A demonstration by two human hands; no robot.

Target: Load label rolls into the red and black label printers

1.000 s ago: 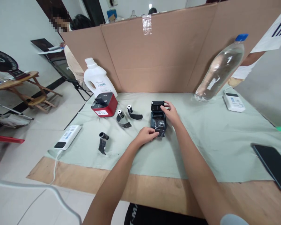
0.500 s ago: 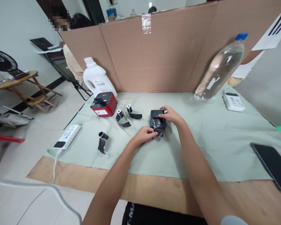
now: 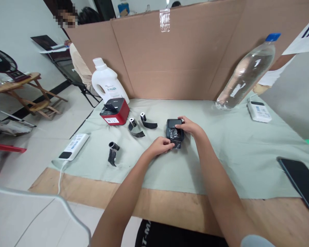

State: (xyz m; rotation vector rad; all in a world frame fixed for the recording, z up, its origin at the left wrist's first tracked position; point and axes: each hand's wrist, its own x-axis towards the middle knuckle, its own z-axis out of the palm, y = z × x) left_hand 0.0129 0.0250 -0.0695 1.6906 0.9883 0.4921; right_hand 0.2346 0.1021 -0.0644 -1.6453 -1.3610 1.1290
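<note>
A small black box-shaped device, perhaps a portable label printer (image 3: 171, 123), lies on the cloth in front of me. A shiny black strip (image 3: 176, 134) covers its front half and hangs over the near edge. My left hand (image 3: 162, 145) pinches the strip's near end at the device's lower left corner. With its fingers on the top and far right edge, my right hand (image 3: 189, 125) grips the device. Left of it lie a black-and-white roll (image 3: 143, 118) with a loose black strip, a similar roll (image 3: 133, 122) and, nearer me, a third roll (image 3: 114, 146).
A red-and-black box (image 3: 121, 115) and a white jug (image 3: 109, 82) stand back left. A clear bottle (image 3: 249, 73) leans against the cardboard screen (image 3: 180, 61). White power strips (image 3: 74, 147) lie at both sides, and a phone (image 3: 298, 181) lies front right. A person sits beyond the screen.
The camera view has shifted slightly. Both hands keep nearly the same hold on the device and its strip, and the rolls lie where they were.
</note>
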